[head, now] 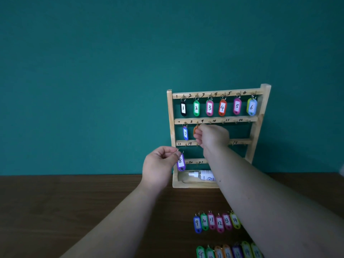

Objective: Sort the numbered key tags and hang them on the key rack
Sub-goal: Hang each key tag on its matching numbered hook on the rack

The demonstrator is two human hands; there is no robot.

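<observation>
the light wooden key rack w/ numbered hook rails (260, 116) is standing at 3 o'clock of frame centre, against the teal wall (93, 71), hooks facing the person. six coloured plastic tags, 1–6 (209, 108), are filling the top rail. a blue plastic tag marked 7 (185, 133) is hanging on the 2nd.

the right hand (212, 135) is curling its fingers round a small orange plastic tag (195, 129) at 3 o'clock of the 7, by the hook for 8. its no. is hidden, so can't tell if it's going on or coming off.

the left hand (160, 164), at 7 o'clock of the right, is pinching the ring of the purple plastic tag marked 8 (181, 162), letting it dangle. it's prob waiting for that hook.

the other tags (216, 221) are lying in number order at 5 o'clock on the dark brown table (74, 202), easy to grab.
</observation>
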